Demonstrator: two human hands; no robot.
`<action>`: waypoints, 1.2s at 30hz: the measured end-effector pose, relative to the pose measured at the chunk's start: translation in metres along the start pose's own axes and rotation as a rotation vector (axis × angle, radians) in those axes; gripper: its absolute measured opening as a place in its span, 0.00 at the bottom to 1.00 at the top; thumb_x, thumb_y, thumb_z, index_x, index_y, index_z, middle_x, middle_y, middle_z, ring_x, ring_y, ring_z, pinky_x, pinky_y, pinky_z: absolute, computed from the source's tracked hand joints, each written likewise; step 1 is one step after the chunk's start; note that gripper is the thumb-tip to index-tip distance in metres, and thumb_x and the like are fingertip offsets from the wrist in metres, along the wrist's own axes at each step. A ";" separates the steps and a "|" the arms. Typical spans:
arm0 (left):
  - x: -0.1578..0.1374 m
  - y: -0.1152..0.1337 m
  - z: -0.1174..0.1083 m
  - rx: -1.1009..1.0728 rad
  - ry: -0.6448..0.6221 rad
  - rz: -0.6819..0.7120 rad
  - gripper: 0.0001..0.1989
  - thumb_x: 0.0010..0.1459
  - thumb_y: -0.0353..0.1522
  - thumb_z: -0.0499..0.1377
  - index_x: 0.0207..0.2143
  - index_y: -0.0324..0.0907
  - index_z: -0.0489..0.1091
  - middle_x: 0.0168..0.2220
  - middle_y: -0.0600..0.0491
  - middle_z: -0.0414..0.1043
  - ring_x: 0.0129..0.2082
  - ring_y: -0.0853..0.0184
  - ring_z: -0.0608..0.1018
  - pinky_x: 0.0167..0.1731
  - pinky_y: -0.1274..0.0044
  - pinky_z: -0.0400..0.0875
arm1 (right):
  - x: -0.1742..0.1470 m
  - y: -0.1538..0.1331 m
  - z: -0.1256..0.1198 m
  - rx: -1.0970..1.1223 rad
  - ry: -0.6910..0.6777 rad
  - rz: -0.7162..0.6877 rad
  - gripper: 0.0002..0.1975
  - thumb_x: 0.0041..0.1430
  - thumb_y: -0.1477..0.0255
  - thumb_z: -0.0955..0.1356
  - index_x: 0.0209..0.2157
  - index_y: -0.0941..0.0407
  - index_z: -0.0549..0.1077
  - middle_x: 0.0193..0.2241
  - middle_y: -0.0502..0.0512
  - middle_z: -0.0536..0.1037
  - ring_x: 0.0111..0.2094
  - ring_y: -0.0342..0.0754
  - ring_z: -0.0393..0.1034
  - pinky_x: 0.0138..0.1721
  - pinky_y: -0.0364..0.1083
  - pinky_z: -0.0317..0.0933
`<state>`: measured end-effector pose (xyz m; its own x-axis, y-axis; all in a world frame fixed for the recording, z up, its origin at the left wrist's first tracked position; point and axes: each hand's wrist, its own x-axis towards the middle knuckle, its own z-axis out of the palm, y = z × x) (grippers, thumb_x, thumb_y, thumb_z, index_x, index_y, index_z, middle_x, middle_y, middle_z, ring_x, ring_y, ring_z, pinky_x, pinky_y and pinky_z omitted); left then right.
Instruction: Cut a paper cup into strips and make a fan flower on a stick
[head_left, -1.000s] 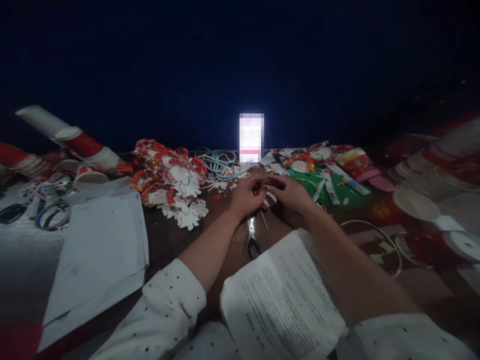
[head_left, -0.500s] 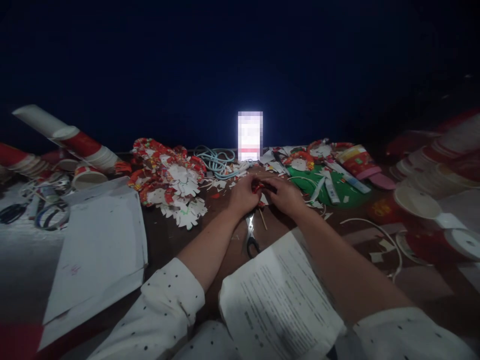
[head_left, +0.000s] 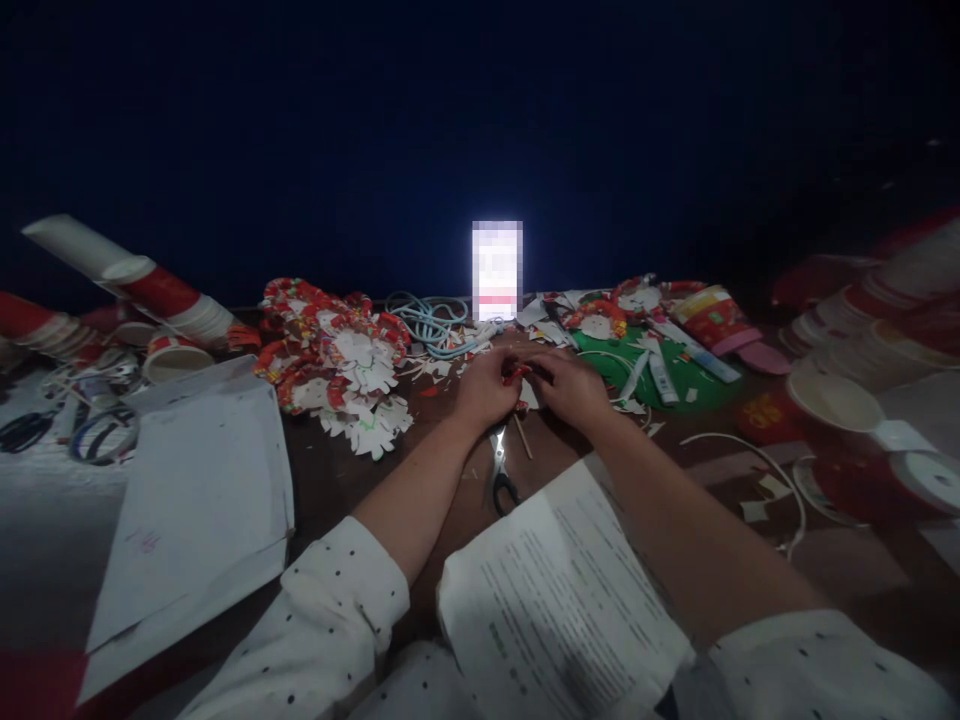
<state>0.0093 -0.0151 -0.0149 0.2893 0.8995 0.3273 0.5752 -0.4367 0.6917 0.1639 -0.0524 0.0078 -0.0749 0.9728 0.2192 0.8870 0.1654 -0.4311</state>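
Observation:
My left hand [head_left: 489, 385] and my right hand [head_left: 568, 387] meet at the middle of the brown table, fingers curled together. Between the fingertips shows a small red piece [head_left: 517, 373], mostly covered, perhaps of paper; both hands grip it. Just below them lie scissors [head_left: 501, 468] with dark handles, pointing away from me, and a thin wooden stick [head_left: 523, 437]. Nearer to me, a printed sheet [head_left: 555, 590] rests between my forearms. White paper scraps [head_left: 529, 397] are scattered under and around the hands.
At left stand a heap of red rings with white paper cutouts [head_left: 360, 365], a stack of white sheets [head_left: 199, 480] and paper cups [head_left: 161, 290]. A lit screen [head_left: 497, 268] is behind. To the right are a green sheet [head_left: 701, 388], glue tubes [head_left: 663, 377] and more cups [head_left: 832, 400].
My right fingers have shifted slightly over the red piece. Both hands stay together in the same place; the whole view has moved very slightly.

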 end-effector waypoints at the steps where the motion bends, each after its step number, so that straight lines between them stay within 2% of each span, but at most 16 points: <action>1: 0.000 0.000 0.000 0.009 0.000 0.005 0.11 0.51 0.28 0.59 0.39 0.43 0.70 0.36 0.51 0.76 0.38 0.63 0.76 0.40 0.71 0.71 | 0.000 0.000 0.000 0.016 0.002 -0.018 0.16 0.61 0.66 0.64 0.50 0.51 0.74 0.51 0.54 0.75 0.48 0.51 0.70 0.50 0.49 0.63; 4: 0.001 0.000 0.000 0.020 -0.002 0.031 0.12 0.50 0.27 0.59 0.39 0.43 0.71 0.36 0.51 0.76 0.37 0.63 0.76 0.40 0.71 0.71 | 0.001 0.002 0.002 0.055 0.013 -0.082 0.19 0.60 0.69 0.65 0.54 0.50 0.71 0.53 0.53 0.73 0.52 0.50 0.67 0.54 0.48 0.60; 11: 0.000 0.000 0.000 0.021 -0.005 0.043 0.12 0.51 0.28 0.58 0.40 0.42 0.70 0.36 0.50 0.76 0.37 0.62 0.76 0.39 0.71 0.71 | 0.004 0.004 0.003 0.018 -0.018 -0.093 0.14 0.63 0.67 0.63 0.46 0.52 0.76 0.48 0.54 0.77 0.50 0.50 0.69 0.53 0.49 0.61; 21: 0.000 0.001 0.000 0.020 -0.026 0.032 0.13 0.51 0.27 0.59 0.41 0.42 0.71 0.37 0.49 0.76 0.38 0.62 0.77 0.41 0.70 0.71 | 0.005 0.007 0.005 0.082 -0.018 -0.110 0.15 0.62 0.70 0.63 0.47 0.51 0.76 0.50 0.55 0.76 0.52 0.51 0.68 0.55 0.51 0.59; 23: 0.001 -0.001 0.001 -0.022 -0.022 0.028 0.13 0.52 0.28 0.59 0.41 0.43 0.71 0.37 0.49 0.76 0.38 0.63 0.77 0.41 0.71 0.71 | 0.006 0.008 0.005 0.168 0.028 -0.056 0.17 0.62 0.68 0.63 0.50 0.51 0.74 0.50 0.54 0.76 0.52 0.50 0.68 0.55 0.51 0.59; 25: 0.002 -0.003 0.002 -0.085 -0.008 -0.001 0.12 0.53 0.31 0.60 0.42 0.43 0.71 0.37 0.50 0.76 0.37 0.64 0.77 0.40 0.72 0.71 | 0.008 0.011 0.004 0.266 0.135 0.060 0.19 0.63 0.65 0.61 0.53 0.52 0.72 0.51 0.55 0.75 0.51 0.50 0.68 0.53 0.50 0.61; 27: 0.002 -0.005 0.003 -0.140 0.044 -0.039 0.11 0.56 0.34 0.58 0.41 0.41 0.71 0.37 0.49 0.76 0.37 0.65 0.76 0.40 0.73 0.71 | 0.010 0.014 0.000 0.352 0.235 0.199 0.22 0.64 0.61 0.58 0.53 0.55 0.71 0.49 0.57 0.76 0.48 0.49 0.71 0.50 0.49 0.63; 29: 0.003 -0.007 0.003 -0.161 0.098 -0.061 0.10 0.59 0.35 0.56 0.41 0.41 0.71 0.37 0.49 0.76 0.37 0.65 0.76 0.40 0.73 0.70 | 0.012 0.018 -0.005 0.408 0.270 0.315 0.23 0.65 0.60 0.56 0.51 0.57 0.72 0.45 0.59 0.78 0.42 0.49 0.74 0.45 0.47 0.65; 32: 0.004 -0.009 0.002 -0.142 0.121 -0.062 0.10 0.60 0.33 0.54 0.40 0.41 0.72 0.37 0.49 0.76 0.39 0.65 0.76 0.41 0.73 0.70 | 0.014 0.024 -0.013 0.447 0.166 0.402 0.22 0.64 0.59 0.57 0.44 0.58 0.75 0.38 0.59 0.81 0.36 0.48 0.75 0.38 0.45 0.66; 36: 0.005 -0.009 0.001 -0.079 0.086 -0.026 0.09 0.59 0.31 0.54 0.37 0.41 0.74 0.36 0.51 0.76 0.39 0.65 0.76 0.41 0.73 0.69 | 0.016 0.033 -0.021 0.365 -0.015 0.390 0.24 0.62 0.55 0.59 0.38 0.57 0.77 0.33 0.58 0.81 0.32 0.48 0.75 0.32 0.43 0.64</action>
<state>0.0063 -0.0067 -0.0198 0.2069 0.9096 0.3602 0.5184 -0.4142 0.7482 0.2009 -0.0348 0.0152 0.2198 0.9751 -0.0300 0.6345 -0.1662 -0.7549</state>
